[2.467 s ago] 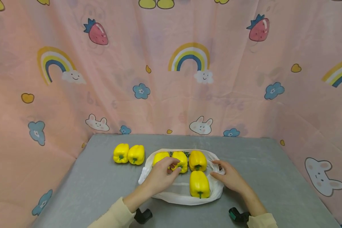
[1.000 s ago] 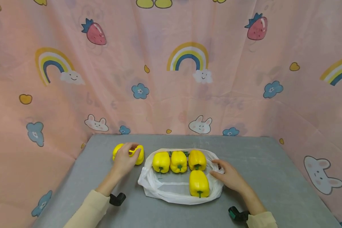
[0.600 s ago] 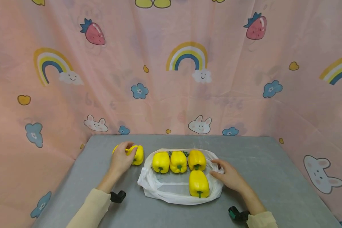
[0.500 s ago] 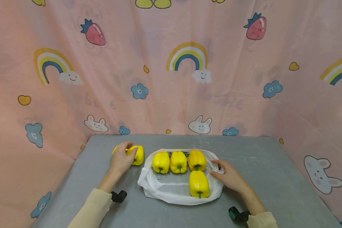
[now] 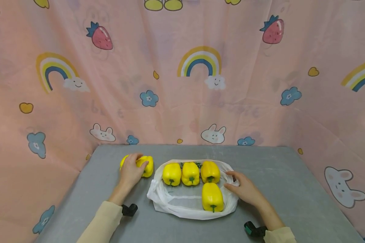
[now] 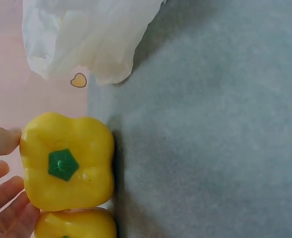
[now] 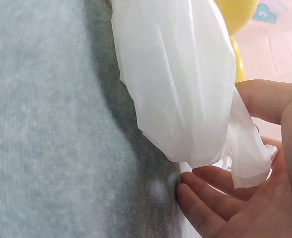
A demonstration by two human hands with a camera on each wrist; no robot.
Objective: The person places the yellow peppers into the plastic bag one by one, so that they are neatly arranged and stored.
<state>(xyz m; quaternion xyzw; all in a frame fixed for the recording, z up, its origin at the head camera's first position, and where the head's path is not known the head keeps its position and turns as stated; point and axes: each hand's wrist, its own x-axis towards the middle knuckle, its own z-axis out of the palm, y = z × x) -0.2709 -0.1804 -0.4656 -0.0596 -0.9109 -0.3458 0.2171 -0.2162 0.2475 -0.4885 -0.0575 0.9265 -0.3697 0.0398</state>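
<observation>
On the left, two yellow peppers stand side by side. My left hand (image 5: 130, 173) is over them, its thumb and fingers around the right-hand pepper (image 5: 148, 167). The left wrist view shows this pepper (image 6: 69, 163) with a green stem, touched by the thumb and fingers of the left hand (image 6: 7, 198), beside part of the other pepper (image 6: 79, 225). A white plastic bag (image 5: 194, 214) lies spread in the middle, three peppers in its back row and one pepper (image 5: 212, 197) at front right. My right hand (image 5: 246, 189) holds the bag's right edge; its fingers curl around the plastic (image 7: 175, 89).
A grey table (image 5: 276, 175) carries everything. A pink curtain (image 5: 249, 67) with rainbows, rabbits and strawberries hangs behind and at the sides. Dark devices sit at both wrists, the left device (image 5: 130, 210) and the right device (image 5: 254, 229).
My left hand has moved from above the bag to the peppers on the left, and its thumb has closed in on the right-hand one. The right hand stays at the bag.
</observation>
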